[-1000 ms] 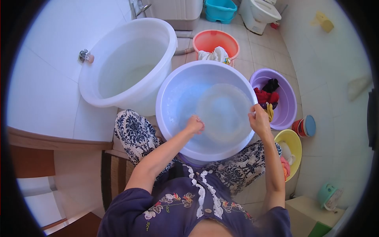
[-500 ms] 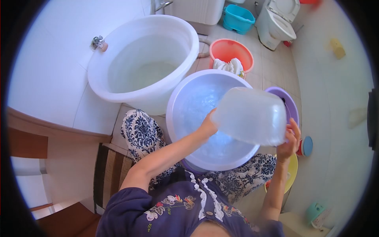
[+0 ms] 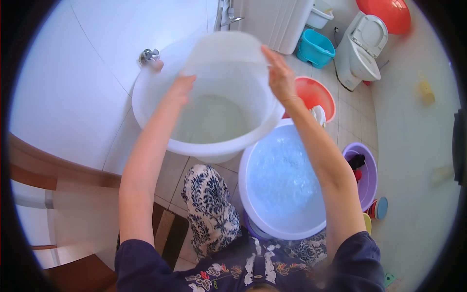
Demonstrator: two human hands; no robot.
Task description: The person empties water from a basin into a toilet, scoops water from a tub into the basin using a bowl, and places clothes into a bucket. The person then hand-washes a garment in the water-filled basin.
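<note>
A translucent white basin [image 3: 226,48] is held over the large white tub [image 3: 155,124], which has water standing in it. My left hand [image 3: 182,88] is closed on the basin's left side, partly blurred. On the opposite side, my right hand [image 3: 281,78] has its fingers wrapped round the basin's edge. The inside of the basin is turned away, so I cannot tell whether it holds water. Below my right forearm stands a wide pale lavender basin [image 3: 245,194] of rippling water, in front of my knees.
Behind the lavender basin is a red-orange tub [image 3: 325,95] with white cloth [image 3: 318,116]. To the right sits a purple basin [image 3: 370,170] holding dark and red items. A toilet [image 3: 357,58], a turquoise tub [image 3: 316,48] and a wall tap [image 3: 149,56] are around the tiled floor.
Both hands have carried the translucent basin up and left, from over the lavender basin to over the large white tub. The view has shifted too.
</note>
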